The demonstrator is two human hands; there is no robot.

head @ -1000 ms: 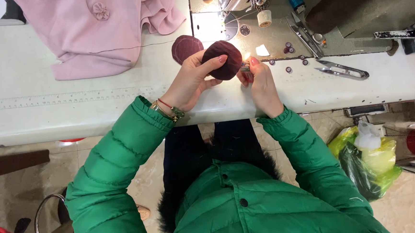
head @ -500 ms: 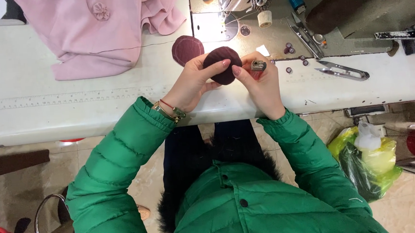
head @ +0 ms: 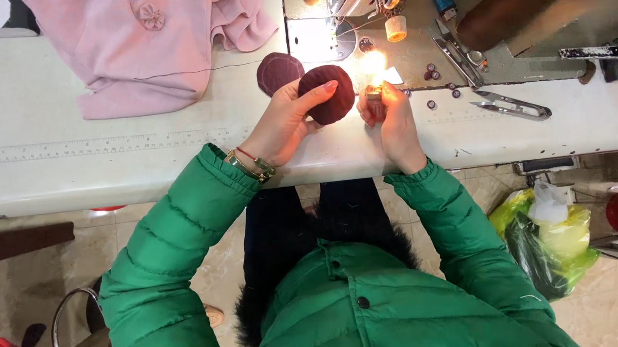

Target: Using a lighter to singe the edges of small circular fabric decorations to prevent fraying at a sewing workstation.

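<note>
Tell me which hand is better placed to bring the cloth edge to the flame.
Left. The left hand already pinches the dark red cloth disc, whose edge sits just beside the flame. The right hand is wrapped around the lighter and probably must hold it steady.

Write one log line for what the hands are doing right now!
left hand: holds round maroon fabric piece | right hand: holds lit lighter | flame: beside fabric edge
</note>
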